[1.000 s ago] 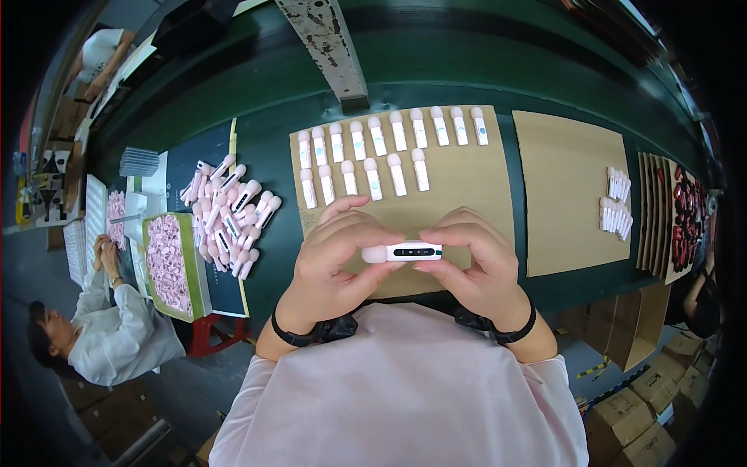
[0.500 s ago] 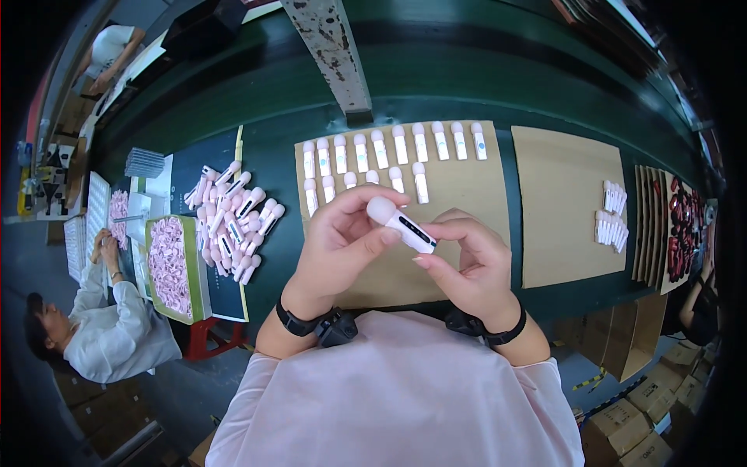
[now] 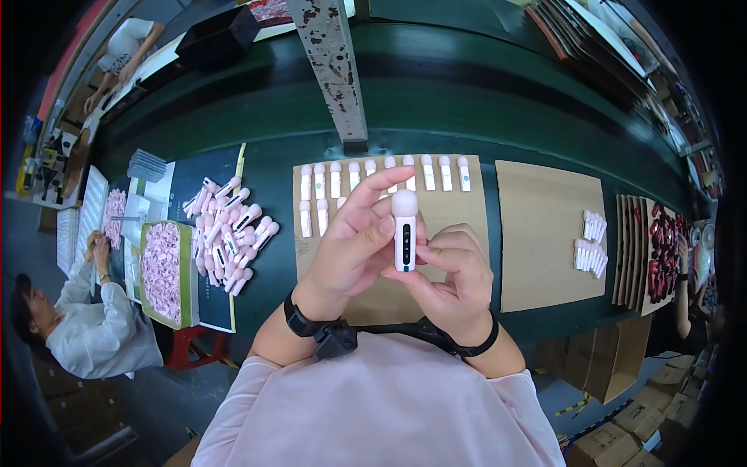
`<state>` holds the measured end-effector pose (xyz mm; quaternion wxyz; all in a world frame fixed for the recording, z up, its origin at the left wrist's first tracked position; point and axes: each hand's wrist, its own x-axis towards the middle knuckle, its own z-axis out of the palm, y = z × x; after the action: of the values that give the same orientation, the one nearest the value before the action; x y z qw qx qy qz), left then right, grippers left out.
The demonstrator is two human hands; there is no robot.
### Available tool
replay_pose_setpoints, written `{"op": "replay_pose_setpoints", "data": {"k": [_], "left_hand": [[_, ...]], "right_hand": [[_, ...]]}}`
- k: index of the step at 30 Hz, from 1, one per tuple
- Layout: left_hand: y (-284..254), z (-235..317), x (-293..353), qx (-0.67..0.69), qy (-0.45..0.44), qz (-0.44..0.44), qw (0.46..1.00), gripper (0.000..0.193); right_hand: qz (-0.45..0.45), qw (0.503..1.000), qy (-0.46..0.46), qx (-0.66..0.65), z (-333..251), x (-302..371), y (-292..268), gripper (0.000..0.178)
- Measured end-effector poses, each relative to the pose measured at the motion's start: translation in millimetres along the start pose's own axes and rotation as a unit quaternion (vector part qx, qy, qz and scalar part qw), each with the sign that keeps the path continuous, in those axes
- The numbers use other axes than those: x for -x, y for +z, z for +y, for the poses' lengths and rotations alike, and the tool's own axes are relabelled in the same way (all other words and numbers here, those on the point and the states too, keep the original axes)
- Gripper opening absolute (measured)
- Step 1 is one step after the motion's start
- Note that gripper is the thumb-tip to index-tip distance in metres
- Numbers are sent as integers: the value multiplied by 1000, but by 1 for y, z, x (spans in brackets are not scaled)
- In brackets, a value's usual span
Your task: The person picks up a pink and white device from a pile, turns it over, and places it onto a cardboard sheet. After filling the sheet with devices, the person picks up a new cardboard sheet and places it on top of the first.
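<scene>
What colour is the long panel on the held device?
The panel is black, with small pale marks; the head view shows it best.

Left hand [image 3: 345,253] and right hand [image 3: 456,282] hold a pale wand [image 3: 405,232].

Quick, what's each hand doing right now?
Left hand: closed on the pink-and-white device, one finger extended.
Right hand: closed, pinching the same device near its lower end.
</scene>
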<state>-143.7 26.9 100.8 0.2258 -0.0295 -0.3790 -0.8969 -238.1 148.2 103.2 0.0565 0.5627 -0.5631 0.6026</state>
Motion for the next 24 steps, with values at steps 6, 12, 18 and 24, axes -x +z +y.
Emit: {"op": "replay_pose_setpoints", "data": {"k": [6,12,18,24], "left_hand": [[-4,-8,-4,62,15,-56,996,43],[-5,-9,-4,73,19,-73,994,38],[-2,-6,-4,63,8,-35,997,37],[13,2,-10,-48,51,53,996,40]], "right_hand": [[4,999,-38,22,-4,-4,-2,48],[6,999,-42,24,-5,-3,-1,49],[-16,996,-59,70,-8,-13,-6,48],[-16,975,-139,171,-3,-35,-31,27]]}}
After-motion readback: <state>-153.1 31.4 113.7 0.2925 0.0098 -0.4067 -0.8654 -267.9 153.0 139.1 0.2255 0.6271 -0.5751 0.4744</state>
